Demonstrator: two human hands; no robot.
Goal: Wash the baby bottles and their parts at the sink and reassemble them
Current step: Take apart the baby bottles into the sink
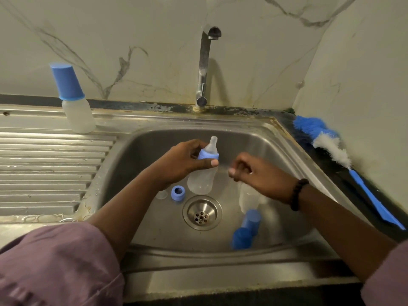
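Over the middle of the stainless-steel sink basin (pixel 154 221), the left hand (pixel 183 162) is grasping a clear plastic baby bottle (pixel 204 177) by its blue screw collar (pixel 207 155), thumb curled across the front of the collar and fingers wrapped behind it. The bottle is standing roughly upright, its translucent silicone teat (pixel 212 143) pointing toward twelve o'clock.

The right hand (pixel 254 171) is hovering just beside the bottle at its three o'clock, apart from it, with fingers curled inward; it is blurred, so I cannot tell whether anything is being pinched in it. A dark beaded bracelet (pixel 298 194) is circling that wrist.

On the basin floor, a loose blue ring collar (pixel 178 192) is lying at ten o'clock from the round metal drain strainer (pixel 202 213), with a small clear part (pixel 162 194) just beside it at its nine o'clock. A second clear bottle body (pixel 249 198) is lying at three o'clock from the drain, partly under the right wrist, and two blue caps (pixel 246 228) are resting near it at five o'clock from the drain.

At ten o'clock, on the ribbed draining board (pixel 44 173), an assembled bottle with a tall blue cap (pixel 71 98) is standing upright. A blue-and-white bottle brush (pixel 344 162) is lying on the dark counter at three o'clock. The chrome tap (pixel 204 67) is rising at twelve o'clock, with no water visibly running.
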